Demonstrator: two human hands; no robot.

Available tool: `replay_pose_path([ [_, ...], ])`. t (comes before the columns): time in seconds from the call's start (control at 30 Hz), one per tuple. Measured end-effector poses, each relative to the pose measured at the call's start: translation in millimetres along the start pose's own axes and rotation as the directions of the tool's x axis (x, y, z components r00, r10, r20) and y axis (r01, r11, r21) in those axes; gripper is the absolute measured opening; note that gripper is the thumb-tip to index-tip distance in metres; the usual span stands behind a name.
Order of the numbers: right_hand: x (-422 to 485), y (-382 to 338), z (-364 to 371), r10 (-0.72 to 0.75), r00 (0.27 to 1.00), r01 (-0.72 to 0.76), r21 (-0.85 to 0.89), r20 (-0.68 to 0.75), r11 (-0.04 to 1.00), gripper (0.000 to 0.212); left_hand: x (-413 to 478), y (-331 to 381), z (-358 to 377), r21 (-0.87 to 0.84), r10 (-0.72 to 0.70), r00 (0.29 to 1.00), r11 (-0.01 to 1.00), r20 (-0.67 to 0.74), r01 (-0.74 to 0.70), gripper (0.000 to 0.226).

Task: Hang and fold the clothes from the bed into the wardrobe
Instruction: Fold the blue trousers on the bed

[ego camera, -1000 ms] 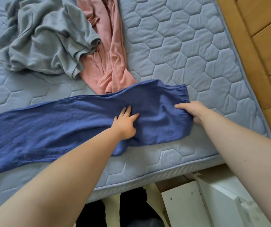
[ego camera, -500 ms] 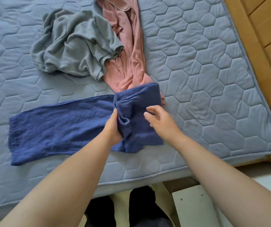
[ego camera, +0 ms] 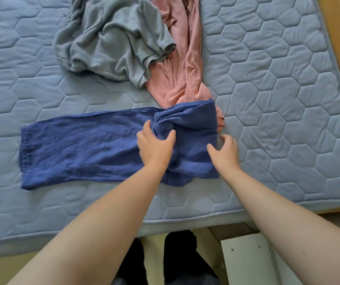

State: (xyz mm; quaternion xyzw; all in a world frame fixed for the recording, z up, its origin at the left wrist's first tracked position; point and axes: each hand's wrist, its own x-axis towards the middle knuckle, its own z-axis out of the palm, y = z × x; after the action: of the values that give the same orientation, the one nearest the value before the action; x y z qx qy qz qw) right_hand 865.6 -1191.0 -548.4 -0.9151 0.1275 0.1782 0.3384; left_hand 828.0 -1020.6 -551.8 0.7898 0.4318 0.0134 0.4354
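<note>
Blue trousers [ego camera: 87, 149] (waist folded over) on mattress [ego camera: 278, 112], left hand [ego camera: 154, 146] gripping waistband, right hand [ego camera: 225, 153] spread, loose

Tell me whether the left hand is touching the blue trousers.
Touching. The head view shows the left hand pressed on the blue trousers, thumb against the gathered waistband.
</note>
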Motion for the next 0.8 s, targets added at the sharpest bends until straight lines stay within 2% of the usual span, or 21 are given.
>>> replay_pose_path([
  [0.03,-2,-6,-1,-0.101,0.993,0.101,-0.019,-0.054,0.995,0.046,1,-2,-1,0.165,0.2,0.979,0.965,0.044,-0.205,0.065],
  [0.07,-2,-12,-2,-0.227,0.97,0.223,-0.051,-0.09,0.974,0.042,2,-4,-1,0.324,0.335,0.931,0.873,0.145,-0.365,0.06],
  [0.1,-2,-18,-2,-0.352,0.931,0.343,-0.1,-0.095,0.934,0.04,3,-7,0,0.438,0.378,0.892,0.777,0.249,-0.452,0.054],
  [0.13,1,-26,-2,-0.454,0.888,0.439,-0.16,-0.07,0.884,0.04,4,-11,0,0.505,0.348,0.885,0.728,0.31,-0.463,0.046],
  [0.2,6,-42,0,-0.568,0.823,0.555,-0.257,0.028,0.791,0.04,9,-21,-4,0.512,0.222,0.927,0.783,0.301,-0.353,0.033],
  [0.3,12,-66,6,-0.692,0.701,0.703,-0.336,0.175,0.627,0.035,14,-36,-17,0.282,0.038,0.952,0.951,0.303,-0.128,0.038],
  [0.37,17,-77,15,-0.765,0.575,0.799,-0.397,0.29,0.451,0.034,14,-47,-26,0.141,-0.034,0.944,0.99,0.327,-0.013,0.041],
  [0.43,23,-88,28,-0.732,0.525,0.833,-0.439,0.435,0.337,0.041,12,-53,-32,0.089,-0.059,0.928,0.996,0.367,0.028,0.041],
  [0.53,33,-103,49,-0.564,0.62,0.779,-0.515,0.546,0.358,0.056,10,-59,-34,0.031,-0.116,0.895,0.993,0.431,0.113,0.033],
  [0.6,40,-110,57,-0.48,0.642,0.763,-0.555,0.598,0.331,0.053,8,-61,-34,-0.007,-0.144,0.896,0.987,0.419,0.162,0.018],
  [0.7,46,-118,63,-0.394,0.599,0.796,-0.568,0.697,0.206,0.038,8,-64,-34,-0.002,-0.145,0.909,0.987,0.39,0.158,0.018],
  [0.8,47,-125,67,-0.407,0.59,0.807,-0.528,0.697,0.265,0.036,9,-63,-35,0.022,-0.116,0.927,0.993,0.358,0.115,0.017],
])
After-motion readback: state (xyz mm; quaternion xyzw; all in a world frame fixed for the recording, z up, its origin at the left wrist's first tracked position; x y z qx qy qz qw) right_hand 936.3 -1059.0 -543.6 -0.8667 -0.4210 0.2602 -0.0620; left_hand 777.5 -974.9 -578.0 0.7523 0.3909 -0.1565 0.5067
